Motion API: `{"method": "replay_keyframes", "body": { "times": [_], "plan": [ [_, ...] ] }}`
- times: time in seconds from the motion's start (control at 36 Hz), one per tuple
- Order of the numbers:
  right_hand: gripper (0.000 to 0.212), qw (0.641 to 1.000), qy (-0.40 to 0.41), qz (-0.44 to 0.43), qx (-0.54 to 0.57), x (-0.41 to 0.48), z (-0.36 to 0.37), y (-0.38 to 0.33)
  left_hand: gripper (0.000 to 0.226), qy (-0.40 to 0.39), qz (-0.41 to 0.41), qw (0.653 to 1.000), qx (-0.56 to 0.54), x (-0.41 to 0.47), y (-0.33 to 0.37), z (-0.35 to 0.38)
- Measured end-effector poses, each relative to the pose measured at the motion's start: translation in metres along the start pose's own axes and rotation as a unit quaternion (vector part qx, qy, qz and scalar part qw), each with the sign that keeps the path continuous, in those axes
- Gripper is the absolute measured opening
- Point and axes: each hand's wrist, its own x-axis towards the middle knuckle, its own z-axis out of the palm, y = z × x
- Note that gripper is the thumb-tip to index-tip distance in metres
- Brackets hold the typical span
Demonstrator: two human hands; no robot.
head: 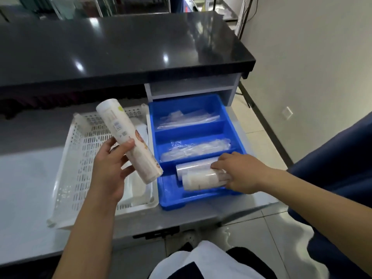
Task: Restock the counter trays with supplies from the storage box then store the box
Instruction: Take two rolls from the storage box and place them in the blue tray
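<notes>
I have my left hand (109, 168) wrapped around a wrapped stack of cups (128, 140), gripping it near its middle; the stack is tilted, its top end leaning away to the left and its lower end hanging just over the seam between the two containers. Below it sits the white perforated basket (66, 158) on the pale counter (24, 188), and I can make out something pale lying on the basket's floor, though I cannot tell what it is. Touching the basket on its right side is the blue tray (173, 198), split into three compartments running front to back. The far compartment holds clear plastic packets (187, 118), the middle one a clear sleeve of supplies (195, 150), too blurred for me to name. In the near compartment lie two cup sleeves (198, 176) on their sides, one against the other. My right hand (239, 172) rests on their right ends, fingers curled over them; whether it is truly gripping or only pressing I cannot tell. A dark glossy countertop (120, 47) runs above, with a white shelf (191, 87) under it behind the tray.
</notes>
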Motion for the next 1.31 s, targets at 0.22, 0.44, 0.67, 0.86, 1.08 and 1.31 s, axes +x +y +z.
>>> {"method": "replay_keyframes", "body": {
  "times": [0.22,0.44,0.67,0.86,1.08,1.31],
  "plan": [
    [0.038,0.994,-0.051,-0.079,0.046,0.018,0.003,0.014,0.044,0.073,0.014,0.997,-0.015,-0.035,-0.01,-0.005],
    [0.029,0.989,-0.046,-0.124,0.068,0.023,0.009,0.019,0.041,0.137,0.026,0.99,-0.031,-0.075,-0.018,-0.003],
    [0.027,0.989,-0.042,-0.096,0.109,0.032,0.029,0.021,0.041,0.155,0.051,0.987,-0.011,-0.098,-0.018,0.0],
    [0.029,0.986,0.003,-0.058,0.154,0.018,0.048,0.018,0.044,0.113,0.058,0.991,0.05,-0.096,-0.009,0.009],
    [0.038,0.978,0.009,-0.006,0.207,0.003,0.045,0.012,0.058,-0.042,0.063,0.958,0.277,-0.069,0.008,0.04],
    [0.038,0.977,0.106,0.051,0.178,-0.029,0.044,0.03,0.062,-0.238,0.1,0.802,0.538,-0.034,0.002,0.082]
  ]
}}
